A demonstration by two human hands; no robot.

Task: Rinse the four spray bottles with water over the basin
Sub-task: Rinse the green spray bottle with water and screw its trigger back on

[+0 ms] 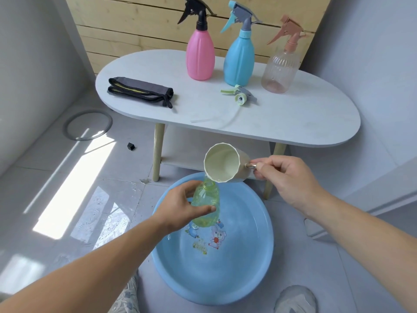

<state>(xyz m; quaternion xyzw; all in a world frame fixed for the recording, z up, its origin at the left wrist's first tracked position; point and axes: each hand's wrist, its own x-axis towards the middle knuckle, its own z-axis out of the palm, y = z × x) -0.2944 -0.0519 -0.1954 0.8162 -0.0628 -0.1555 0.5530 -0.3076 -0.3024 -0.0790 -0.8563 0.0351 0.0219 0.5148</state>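
Room: grey tiled floor [67, 199], wood-plank wall [135, 30], white oval table [293, 123].
Basin [225, 279]: blue, round, on the floor in front of the table, cartoon print on its bottom.
Left hand [180, 206]: fingers and thumb curled round the body of the green bottle [208, 197].
Green bottle: see-through, its top off, held over the basin, leaning, open neck pointing up.
Right hand [286, 177]: thumb and curled fingers pinch the shiny handle of a cream cup [222, 164].
Cup: tipped on its side, lip touching or just above the green bottle's neck; I cannot tell which.
Table, back row: pink bottle [200, 55], blue bottle [239, 59], clear bottle [279, 68], all upright with spray tops on.
Table, front: loose spray head [240, 96] with its tube, lying in front of the blue bottle; folded dark cloth [140, 91] to the left.
Floor, left: grey ring [88, 125].
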